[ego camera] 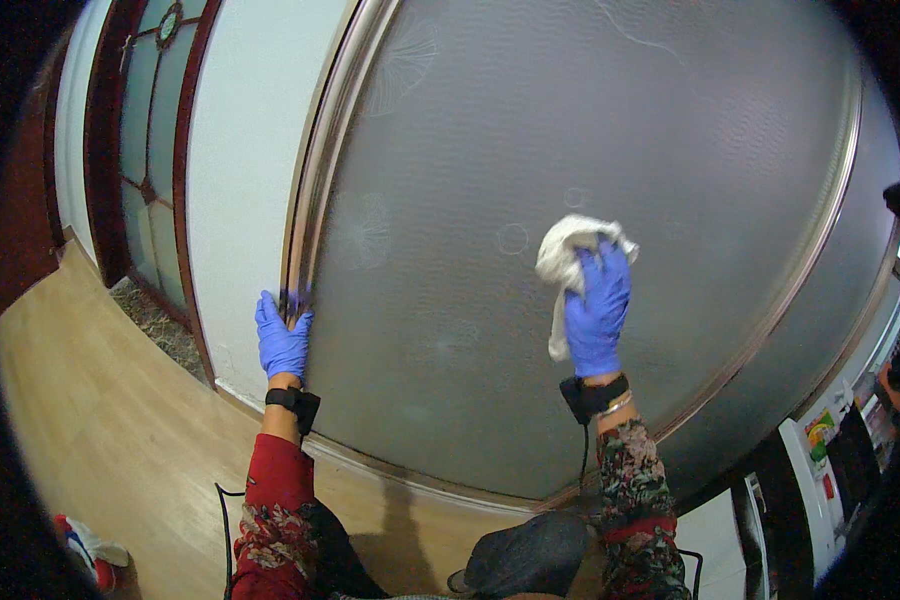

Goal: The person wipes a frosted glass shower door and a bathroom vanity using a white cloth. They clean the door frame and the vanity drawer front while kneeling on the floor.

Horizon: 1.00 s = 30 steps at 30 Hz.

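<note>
Before me stands a frosted glass panel (450, 300) with faint circle and fan patterns, set in a metal frame (337, 127). My right hand (598, 315), in a blue glove, presses a crumpled white cloth (570, 251) against the middle of the glass. Part of the cloth hangs below the fingers. My left hand (283, 337), gloved in blue too, rests against the frame's left upright, low down, with its fingers apart and nothing held. Each wrist wears a black strap with a small box.
Left of the frame is a white wall (247, 187), then a dark wood door with glass panes (150, 142). A red and white shoe (94, 555) is on the wood floor (135, 420) at lower left. A white and black cabinet (757, 517) stands at lower right, bearing several items.
</note>
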Available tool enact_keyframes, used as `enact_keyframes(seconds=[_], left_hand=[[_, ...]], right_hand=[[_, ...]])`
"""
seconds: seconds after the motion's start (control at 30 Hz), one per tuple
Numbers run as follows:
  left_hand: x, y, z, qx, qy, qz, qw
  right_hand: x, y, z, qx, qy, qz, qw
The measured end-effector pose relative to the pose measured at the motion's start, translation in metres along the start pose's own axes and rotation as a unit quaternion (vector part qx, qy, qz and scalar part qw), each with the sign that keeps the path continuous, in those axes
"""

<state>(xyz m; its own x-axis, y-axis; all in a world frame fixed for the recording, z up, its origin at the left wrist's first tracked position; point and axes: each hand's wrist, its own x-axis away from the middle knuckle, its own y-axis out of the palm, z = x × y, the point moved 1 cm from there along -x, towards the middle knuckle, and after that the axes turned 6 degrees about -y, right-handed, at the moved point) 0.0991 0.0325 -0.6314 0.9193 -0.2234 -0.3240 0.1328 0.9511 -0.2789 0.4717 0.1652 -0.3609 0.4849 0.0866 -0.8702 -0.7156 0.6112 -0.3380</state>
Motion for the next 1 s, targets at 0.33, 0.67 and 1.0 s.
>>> enact_keyframes(seconds=[0.33, 0.67, 1.0], left_hand=[[-0.007, -0.005, -0.007, 0.004, 0.027, -0.006, 1.0], [-0.011, 0.0, -0.018, 0.014, 0.035, -0.006, 0.999], [-0.012, -0.001, -0.021, 0.045, 0.038, -0.006, 0.998]], right_hand=[[0.009, 0.047, -0.053, -0.037, -0.121, -0.117, 0.985], [0.148, -0.019, 0.01, 0.021, 0.061, -0.164, 0.984], [0.114, -0.011, 0.027, 0.02, 0.147, 0.019, 0.989]])
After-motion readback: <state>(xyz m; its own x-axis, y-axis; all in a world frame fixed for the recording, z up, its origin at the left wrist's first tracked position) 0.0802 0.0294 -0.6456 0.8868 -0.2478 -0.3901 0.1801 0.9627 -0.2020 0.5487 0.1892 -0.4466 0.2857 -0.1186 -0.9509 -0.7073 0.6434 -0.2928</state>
